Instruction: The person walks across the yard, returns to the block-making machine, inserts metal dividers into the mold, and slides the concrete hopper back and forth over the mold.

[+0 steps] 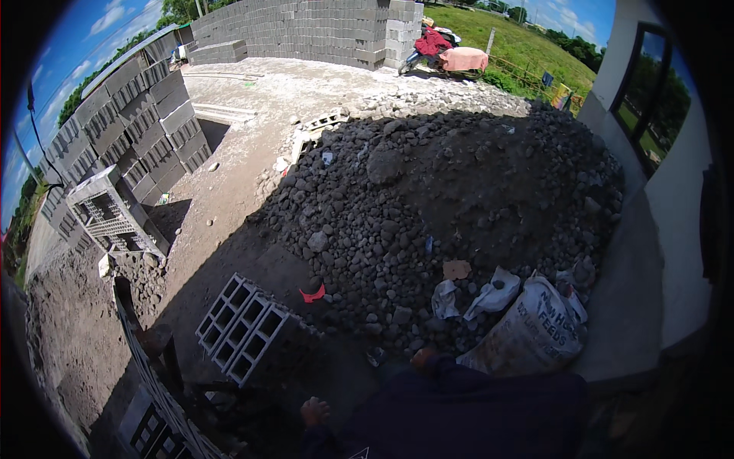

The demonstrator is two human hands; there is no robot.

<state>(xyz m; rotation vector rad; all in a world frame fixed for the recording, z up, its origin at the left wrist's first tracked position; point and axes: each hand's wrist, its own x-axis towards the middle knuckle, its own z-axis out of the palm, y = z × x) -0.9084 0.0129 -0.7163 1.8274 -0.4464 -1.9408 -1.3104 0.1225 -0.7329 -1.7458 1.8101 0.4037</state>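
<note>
Low in the view, in deep shade, my left hand (314, 411) hangs in front of my dark clothing. Its fingers look loosely apart, and nothing shows in them. My right hand (422, 357) comes out of a dark sleeve near the foot of the gravel; it is small and dim, so its fingers cannot be made out. Closest to the right hand is a white printed sack (531, 329), full and slumped. Ahead and to the left of my left hand, several hollow concrete blocks (243, 327) stand side by side with their cells facing up.
A big heap of stones and dark sand (359, 222) spreads ahead. Stacked grey blocks (141, 126) rise at the left, with a leaning block (115, 210) nearer. A wall with a window (646, 92) borders the right. A red scrap (312, 294) lies on the ground; a cloth-covered motorcycle (447, 57) stands far off.
</note>
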